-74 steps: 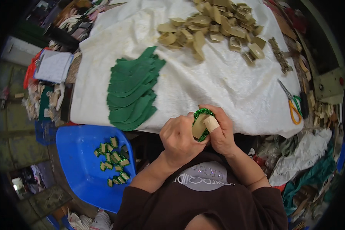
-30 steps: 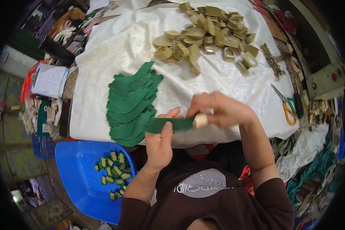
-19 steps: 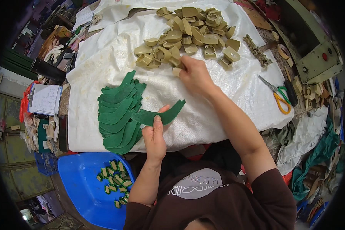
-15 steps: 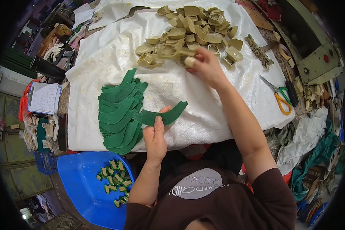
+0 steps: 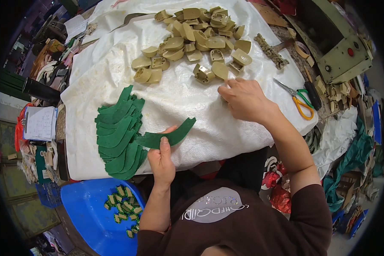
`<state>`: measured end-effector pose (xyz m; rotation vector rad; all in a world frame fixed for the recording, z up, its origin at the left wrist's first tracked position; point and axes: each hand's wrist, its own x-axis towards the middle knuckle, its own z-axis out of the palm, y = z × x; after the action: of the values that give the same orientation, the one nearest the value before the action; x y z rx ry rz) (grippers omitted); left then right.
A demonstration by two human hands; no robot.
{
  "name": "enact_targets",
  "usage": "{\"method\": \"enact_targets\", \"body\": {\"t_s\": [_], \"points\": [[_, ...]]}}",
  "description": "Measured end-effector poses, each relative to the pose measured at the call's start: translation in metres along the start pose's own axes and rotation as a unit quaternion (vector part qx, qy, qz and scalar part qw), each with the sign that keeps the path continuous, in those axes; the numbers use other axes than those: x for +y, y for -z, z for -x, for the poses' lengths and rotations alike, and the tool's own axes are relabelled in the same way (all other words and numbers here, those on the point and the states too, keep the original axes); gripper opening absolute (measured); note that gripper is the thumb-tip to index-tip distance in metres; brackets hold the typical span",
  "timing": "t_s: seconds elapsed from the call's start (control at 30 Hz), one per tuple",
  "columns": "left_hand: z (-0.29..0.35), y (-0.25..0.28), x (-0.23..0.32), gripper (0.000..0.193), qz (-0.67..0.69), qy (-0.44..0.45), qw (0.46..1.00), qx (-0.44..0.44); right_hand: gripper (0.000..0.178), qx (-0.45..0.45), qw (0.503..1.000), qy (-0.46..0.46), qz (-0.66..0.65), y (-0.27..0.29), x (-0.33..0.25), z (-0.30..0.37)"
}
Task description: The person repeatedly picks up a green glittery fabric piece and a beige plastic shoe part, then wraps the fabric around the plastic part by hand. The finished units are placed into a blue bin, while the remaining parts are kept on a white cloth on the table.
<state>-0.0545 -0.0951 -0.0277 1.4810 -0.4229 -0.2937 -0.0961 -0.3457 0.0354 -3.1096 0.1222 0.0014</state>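
My left hand (image 5: 162,165) had it, thumb and fingers pinching one curved green strip (image 5: 180,132) over the white sheet (image 5: 219,138), its left end right by the fanned green stack (image 5: 118,133)! Across from it, my right hand (image 5: 248,100) hung curled just beside the olive pieces (image 5: 204,73), whether gripping anything I couldn't tell.

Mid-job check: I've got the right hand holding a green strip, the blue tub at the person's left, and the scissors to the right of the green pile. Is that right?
One slip: the head view shows the left hand holding the green strip, not the right hand. The blue tub, scissors and green pile are as you say.
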Motion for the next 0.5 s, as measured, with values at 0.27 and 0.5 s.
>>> {"method": "enact_targets", "body": {"t_s": [0.27,0.5], "points": [[0.006,-0.003,0.011,0.039,0.233,0.085,0.969,-0.023,0.053,0.11,0.94,-0.051,-0.318,-0.03,-0.003,0.053],[0.01,-0.014,0.018,0.042,0.353,0.126,0.926,-0.044,0.068,0.155,0.966,-0.026,-0.207,-0.031,-0.007,0.082]]}}
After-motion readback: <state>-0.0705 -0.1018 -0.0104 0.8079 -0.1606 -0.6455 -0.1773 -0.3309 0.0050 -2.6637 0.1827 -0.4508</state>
